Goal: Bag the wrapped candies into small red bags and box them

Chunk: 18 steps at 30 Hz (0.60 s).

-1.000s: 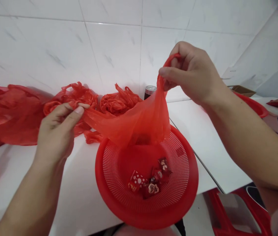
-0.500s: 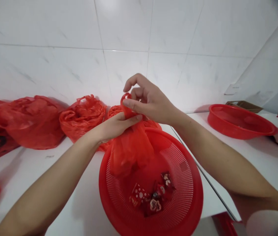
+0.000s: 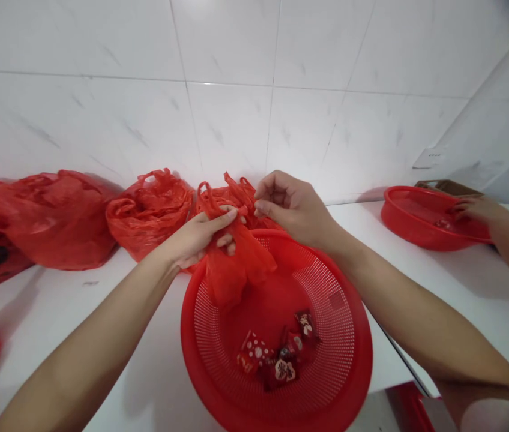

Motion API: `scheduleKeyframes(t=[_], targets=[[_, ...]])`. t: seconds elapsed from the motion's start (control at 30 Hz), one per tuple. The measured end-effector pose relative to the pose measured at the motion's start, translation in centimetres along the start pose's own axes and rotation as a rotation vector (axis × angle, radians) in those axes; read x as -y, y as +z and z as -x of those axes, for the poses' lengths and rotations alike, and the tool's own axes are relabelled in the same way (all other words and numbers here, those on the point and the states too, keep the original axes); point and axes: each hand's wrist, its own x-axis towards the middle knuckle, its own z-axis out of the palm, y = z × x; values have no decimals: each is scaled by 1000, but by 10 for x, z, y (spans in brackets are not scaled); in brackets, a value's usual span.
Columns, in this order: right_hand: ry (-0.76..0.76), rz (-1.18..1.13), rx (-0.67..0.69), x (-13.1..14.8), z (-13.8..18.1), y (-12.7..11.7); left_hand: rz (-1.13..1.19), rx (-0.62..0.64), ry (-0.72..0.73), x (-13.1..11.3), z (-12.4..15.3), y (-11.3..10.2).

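Observation:
My left hand point(image 3: 204, 234) is closed around the gathered neck of a thin red plastic bag point(image 3: 230, 273). A loop of the bag sticks up above the thumb, and its lower part hangs over the far left of a red perforated basket point(image 3: 359, 354). My right hand point(image 3: 288, 207) is just right of the bag, above the basket's far rim. Its fingers are curled, with thumb and forefinger brought close together; whether they pinch anything is unclear. On the basket's floor lie several small wrapped packets point(image 3: 277, 360) in dark red wrappers, some with pale print.
Red plastic bags stand along the tiled wall: a large one point(image 3: 60, 222), a crumpled one point(image 3: 149, 210) and another behind my hands. At right, another person's hand point(image 3: 475, 210) reaches into a red basin point(image 3: 410, 231). A brown box point(image 3: 450, 187) is behind it.
My right hand has come away from the bag's loop, moving right and down. My left hand and the bag shifted slightly left. The other person's hand moved into the red basin.

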Motion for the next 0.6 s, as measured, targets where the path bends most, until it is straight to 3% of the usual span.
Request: scheduleKeyframes(t=[0.1,0.27,0.43,0.53,0.6], targets=[[-8,105,-17,4,2,2,45,-42,15,2,-1,-5],[7,303,31,-15,-3,10,25,-12,22,4,-3,-6],[-145,272,-206,-4,2,13,123,-3,71,10,-2,-11],[-221,201,2,10,11,12,97,48,108,10,1,-15],[-149,76,134,10,14,14,-4,88,113,6,4,-15]])
